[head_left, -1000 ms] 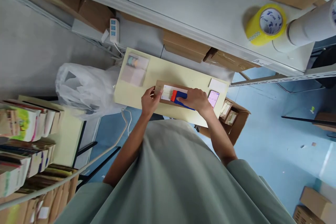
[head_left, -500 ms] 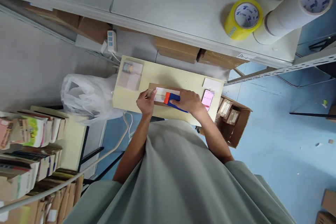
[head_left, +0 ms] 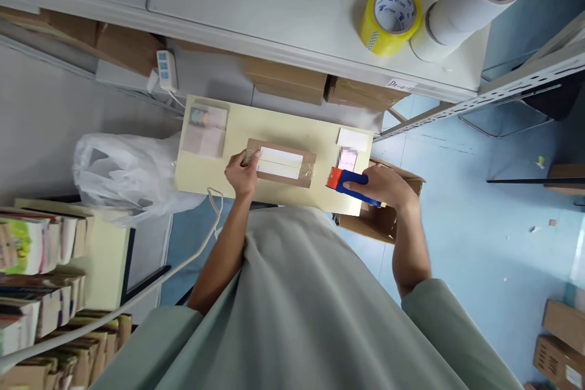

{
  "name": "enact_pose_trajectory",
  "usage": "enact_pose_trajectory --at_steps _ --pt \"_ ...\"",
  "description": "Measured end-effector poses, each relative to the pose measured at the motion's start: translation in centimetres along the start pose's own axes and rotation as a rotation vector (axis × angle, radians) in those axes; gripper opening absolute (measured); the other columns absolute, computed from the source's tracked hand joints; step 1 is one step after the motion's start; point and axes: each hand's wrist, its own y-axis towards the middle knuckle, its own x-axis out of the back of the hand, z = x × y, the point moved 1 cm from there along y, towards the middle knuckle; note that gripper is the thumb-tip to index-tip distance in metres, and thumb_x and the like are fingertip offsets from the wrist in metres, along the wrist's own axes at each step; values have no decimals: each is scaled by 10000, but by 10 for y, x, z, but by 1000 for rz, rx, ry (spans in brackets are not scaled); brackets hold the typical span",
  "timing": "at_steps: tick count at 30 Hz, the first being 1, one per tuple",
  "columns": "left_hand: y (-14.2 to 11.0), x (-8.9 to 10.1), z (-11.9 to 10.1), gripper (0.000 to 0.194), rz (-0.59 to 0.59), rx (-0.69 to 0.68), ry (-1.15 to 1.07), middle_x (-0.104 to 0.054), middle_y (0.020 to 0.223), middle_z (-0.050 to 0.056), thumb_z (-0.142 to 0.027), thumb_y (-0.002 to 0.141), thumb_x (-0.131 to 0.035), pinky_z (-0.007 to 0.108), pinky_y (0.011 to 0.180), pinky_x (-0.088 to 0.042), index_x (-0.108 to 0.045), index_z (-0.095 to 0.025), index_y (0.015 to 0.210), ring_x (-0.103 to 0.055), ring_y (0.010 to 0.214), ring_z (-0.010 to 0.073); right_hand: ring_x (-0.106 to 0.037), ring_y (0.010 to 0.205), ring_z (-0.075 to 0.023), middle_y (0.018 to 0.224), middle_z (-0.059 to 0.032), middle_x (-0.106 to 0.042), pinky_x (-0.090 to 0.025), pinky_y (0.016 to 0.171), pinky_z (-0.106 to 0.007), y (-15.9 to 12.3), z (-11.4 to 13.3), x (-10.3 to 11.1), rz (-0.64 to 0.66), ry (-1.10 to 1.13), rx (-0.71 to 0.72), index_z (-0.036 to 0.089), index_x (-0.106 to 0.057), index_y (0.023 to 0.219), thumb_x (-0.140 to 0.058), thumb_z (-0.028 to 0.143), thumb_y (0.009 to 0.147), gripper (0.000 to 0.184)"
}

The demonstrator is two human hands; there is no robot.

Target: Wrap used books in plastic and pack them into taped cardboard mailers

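A small flat cardboard box point(head_left: 280, 180) lies on the cream table point(head_left: 256, 114), with a white label point(head_left: 280, 162) on top and clear tape over its ends. My left hand point(head_left: 242, 175) grips the left end of this box, thumb on top. Clasped in my right hand point(head_left: 386, 186) is a blue tape dispenser point(head_left: 359, 184) with an orange-red head. It hangs over the table's right end, apart from the box and just below a phone point(head_left: 348, 159) with a pink screen.
An open carton point(head_left: 379, 228) stands beyond the table's right end. A clear sheet-like packet point(head_left: 205, 131) lies at the table's left, a white card point(head_left: 355, 139) at its right. White plastic bags point(head_left: 132, 170) hang at left. Tape rolls point(head_left: 390, 15) stand on the shelf above.
My right hand has carried the tape dispenser off the box to the right, baring the label and the box's right end. My left hand stays on the box. The camera view has shifted.
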Motion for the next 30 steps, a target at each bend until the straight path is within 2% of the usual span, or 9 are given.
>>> enact_pose_trajectory --at_steps 5,8,11,17,25,30 --pt "-3 -1 -2 309 10 -9 17 -707 948 61 -494 965 -738 321 903 -520 -704 -197 885 -630 950 228 -774 992 -320 1041 -183 -814 -507 776 -337 27 11 -18 52 32 -62 144 -789 1112 -653 716 1043 592" --pt "-3 0 -1 308 4 -14 37 -697 932 51 -504 963 -723 318 894 -520 -707 -204 895 -628 953 227 -780 1114 -339 1128 -211 -817 -525 845 -337 37 20 -26 60 17 -81 109 -756 1272 -640 640 1081 576" --pt "-5 1 -2 297 -1 -22 23 -686 935 48 -496 963 -706 326 891 -513 -720 -202 922 -638 947 228 -777 1194 -348 1204 -228 -815 -539 892 -341 42 29 -34 46 4 -84 97 -744 1335 -626 582 1100 551" --pt "-9 3 1 338 17 -41 13 -676 962 60 -529 972 -690 329 890 -494 -682 -202 890 -620 949 231 -767 1279 -349 1342 -261 -788 -568 934 -337 51 53 -51 -10 -5 -76 114 -766 1341 -654 556 1089 521" --pt "-8 9 0 310 34 -68 63 -730 993 65 -528 983 -678 331 908 -504 -733 -224 950 -667 965 241 -813 1157 -352 1220 -255 -820 -592 876 -354 51 78 -66 -104 -17 -59 121 -818 1220 -653 455 1107 390" --pt "-4 12 -1 297 52 -110 100 -734 945 57 -524 976 -679 326 877 -519 -716 -239 900 -689 961 248 -817 1123 -348 1204 -258 -823 -578 827 -346 47 86 -76 -157 -23 -88 110 -814 1205 -653 445 1111 384"
